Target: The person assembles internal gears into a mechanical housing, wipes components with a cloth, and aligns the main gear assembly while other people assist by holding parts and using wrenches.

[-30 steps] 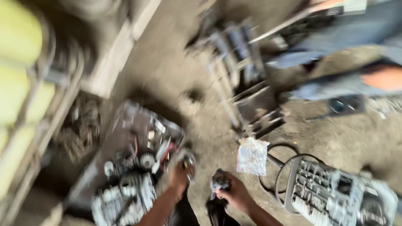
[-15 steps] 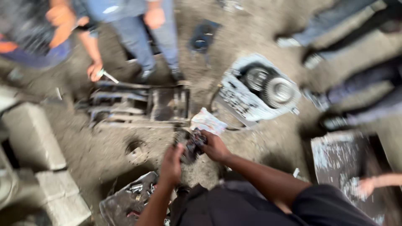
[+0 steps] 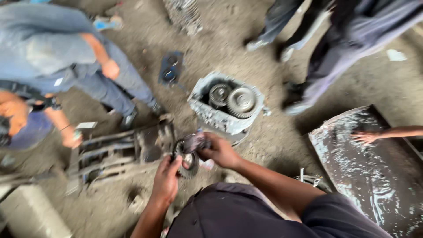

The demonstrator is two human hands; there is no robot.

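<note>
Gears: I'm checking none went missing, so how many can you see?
3. One gear is held in the left hand and right hand. Two sit side by side in the open housing: and. More may be hidden.

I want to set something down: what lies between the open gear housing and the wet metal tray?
In the head view, only bare dirt floor lies between the gear housing and the metal tray; standing people's shoes sit just beyond it.
</note>
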